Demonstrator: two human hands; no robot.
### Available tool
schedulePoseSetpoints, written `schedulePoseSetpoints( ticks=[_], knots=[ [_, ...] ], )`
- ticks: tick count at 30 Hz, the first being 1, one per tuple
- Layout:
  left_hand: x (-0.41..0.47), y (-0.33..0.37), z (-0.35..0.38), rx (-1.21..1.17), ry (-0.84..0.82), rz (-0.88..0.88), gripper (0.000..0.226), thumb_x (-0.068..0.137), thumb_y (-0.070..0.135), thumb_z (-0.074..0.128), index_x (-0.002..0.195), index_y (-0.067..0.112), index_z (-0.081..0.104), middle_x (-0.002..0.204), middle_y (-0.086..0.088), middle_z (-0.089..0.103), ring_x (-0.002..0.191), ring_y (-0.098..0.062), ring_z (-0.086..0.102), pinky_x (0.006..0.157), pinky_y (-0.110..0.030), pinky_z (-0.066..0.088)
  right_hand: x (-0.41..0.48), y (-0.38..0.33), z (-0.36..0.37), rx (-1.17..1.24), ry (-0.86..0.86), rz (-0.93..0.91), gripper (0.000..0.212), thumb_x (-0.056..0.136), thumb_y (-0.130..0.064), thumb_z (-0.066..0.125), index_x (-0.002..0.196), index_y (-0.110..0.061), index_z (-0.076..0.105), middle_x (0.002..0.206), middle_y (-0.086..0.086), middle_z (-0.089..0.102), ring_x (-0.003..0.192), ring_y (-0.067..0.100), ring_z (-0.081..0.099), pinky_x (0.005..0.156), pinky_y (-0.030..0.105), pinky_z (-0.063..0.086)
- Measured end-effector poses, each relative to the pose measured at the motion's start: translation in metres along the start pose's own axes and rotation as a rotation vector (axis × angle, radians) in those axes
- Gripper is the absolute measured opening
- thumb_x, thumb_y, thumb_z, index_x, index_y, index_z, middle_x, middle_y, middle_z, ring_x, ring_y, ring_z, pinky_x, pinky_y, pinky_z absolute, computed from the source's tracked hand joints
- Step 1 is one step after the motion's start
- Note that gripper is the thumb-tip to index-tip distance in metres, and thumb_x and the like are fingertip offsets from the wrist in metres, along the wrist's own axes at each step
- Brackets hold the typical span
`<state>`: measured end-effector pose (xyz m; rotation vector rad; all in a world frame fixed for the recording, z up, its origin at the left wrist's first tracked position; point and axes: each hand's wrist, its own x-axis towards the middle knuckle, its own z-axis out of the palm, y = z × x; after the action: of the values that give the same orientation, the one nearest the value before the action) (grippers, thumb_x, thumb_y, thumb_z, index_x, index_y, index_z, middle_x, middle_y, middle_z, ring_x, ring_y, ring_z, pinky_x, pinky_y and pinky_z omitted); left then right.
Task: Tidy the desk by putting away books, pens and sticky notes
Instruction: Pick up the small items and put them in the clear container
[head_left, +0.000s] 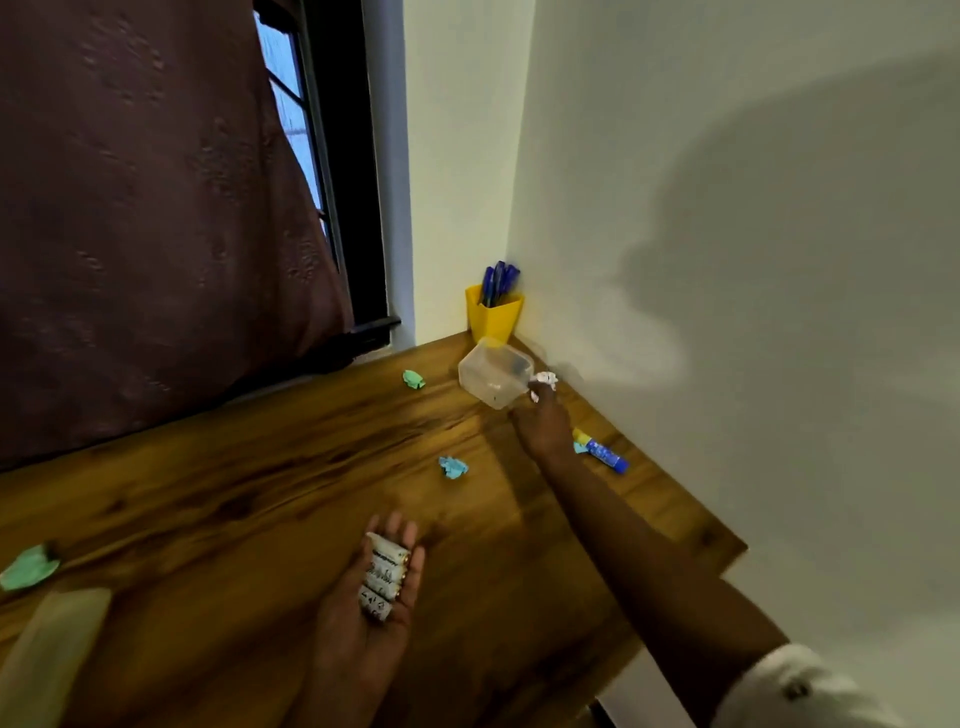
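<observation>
We're mid-tidy, clearing loose bits into the tub (496, 371) at 1 o'clock on the worktop (249, 483). Our right hand (540, 423) is reached out, fingers pinched on a white scrap (543, 382) right at the tub's rim; next we judge it needs lifting over the rim and letting go. Our left hand (371, 587) lies palm up at 6 o'clock, loosely cupped, carrying batteries (383, 574). Pens (498, 283) already stand in the yellow cup (492, 314) behind the tub. Crumpled notes still out: blue (453, 466) at centre, green (413, 379) at 12, green (28, 567) at 9. Glue stick (602, 451) at 3.
</observation>
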<state>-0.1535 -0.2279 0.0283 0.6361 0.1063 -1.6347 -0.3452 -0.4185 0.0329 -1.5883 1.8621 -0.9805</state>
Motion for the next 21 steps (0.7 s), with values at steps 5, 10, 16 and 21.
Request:
schedulePoseSetpoints(
  ticks=[5, 10, 16, 21],
  knots=[
    [0.053, 0.003, 0.024, -0.043, 0.007, 0.078, 0.103, 0.023, 0.014, 0.096, 0.120, 0.013, 0.061, 0.122, -0.005, 0.066, 0.103, -0.020, 0.067, 0.076, -0.038, 0.058, 0.110, -0.024, 0.000, -0.309, -0.114, -0.075, 0.060, 0.087, -0.038, 0.061, 0.134, -0.009, 0.039, 0.136, 0.014, 0.048, 0.127, 0.034, 0.043, 0.101, 0.044, 0.037],
    [0.068, 0.002, 0.031, -0.045, -0.005, 0.101, 0.091, 0.019, 0.013, 0.097, 0.107, 0.010, 0.070, 0.120, -0.005, 0.067, 0.103, -0.020, 0.067, 0.080, -0.039, 0.056, 0.097, -0.021, -0.006, -0.166, -0.244, -0.167, 0.029, 0.084, -0.023, 0.067, 0.106, -0.005, 0.061, 0.107, 0.013, 0.066, 0.096, 0.022, 0.060, 0.069, 0.022, 0.034],
    [0.064, -0.006, 0.029, -0.057, -0.001, 0.107, 0.081, 0.020, 0.010, 0.097, 0.098, 0.009, 0.076, 0.121, -0.007, 0.066, 0.103, -0.020, 0.067, 0.078, -0.039, 0.057, -0.012, 0.023, -0.055, -0.226, -0.135, -0.591, 0.018, 0.080, -0.009, 0.066, 0.098, -0.011, 0.067, 0.101, 0.008, 0.071, 0.096, 0.024, 0.064, 0.098, 0.034, 0.041],
    [0.054, -0.025, 0.037, -0.040, 0.047, 0.106, 0.094, 0.016, 0.009, 0.097, 0.106, 0.006, 0.071, 0.120, -0.009, 0.067, 0.103, -0.020, 0.067, 0.079, -0.041, 0.056, -0.030, 0.063, -0.065, -0.379, -0.281, -0.671, 0.025, 0.071, -0.008, 0.075, 0.094, -0.013, 0.067, 0.098, 0.010, 0.072, 0.095, 0.030, 0.068, 0.094, 0.056, 0.048]
  ],
)
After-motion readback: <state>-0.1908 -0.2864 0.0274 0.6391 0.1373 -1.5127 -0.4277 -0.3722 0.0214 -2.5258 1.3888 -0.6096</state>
